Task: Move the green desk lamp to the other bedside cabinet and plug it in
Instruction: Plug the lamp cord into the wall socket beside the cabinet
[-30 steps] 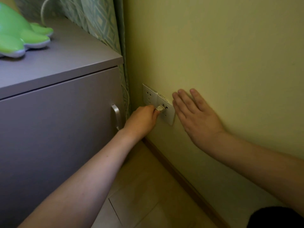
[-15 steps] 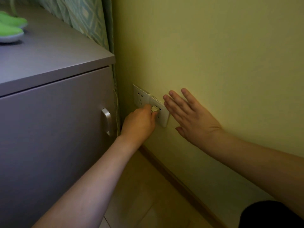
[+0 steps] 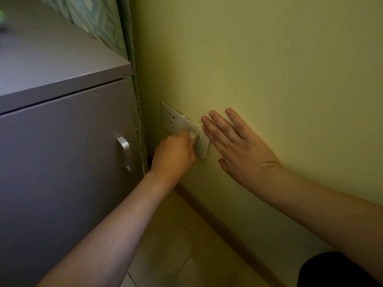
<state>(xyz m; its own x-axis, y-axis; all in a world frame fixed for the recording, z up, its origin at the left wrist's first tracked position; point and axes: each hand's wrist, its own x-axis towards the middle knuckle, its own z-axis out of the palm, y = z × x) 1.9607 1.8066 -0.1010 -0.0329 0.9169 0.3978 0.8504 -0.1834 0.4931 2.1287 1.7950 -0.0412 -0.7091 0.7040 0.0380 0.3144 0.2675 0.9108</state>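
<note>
Step in hand is plug-in: left hand [image 3: 176, 154], grip clenched on white plug [image 3: 193, 135], presses it at the nearer socket plate [image 3: 204, 145] approx 3 o'clock of bedside cabinet [image 3: 62, 131], right hand [image 3: 238, 146] grip released, flat on wall [image 3: 269, 69]; lamp only a green blur [image 3: 1, 15] at 10 o'clock; next req. a square push w/ pins aligned.

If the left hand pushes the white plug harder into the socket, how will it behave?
The plug looks like rigid plastic, so it probably will not bend. It is small and pinched by the left hand, so it might slip. The wall socket seems fixed, likely resisting firmly.
</note>
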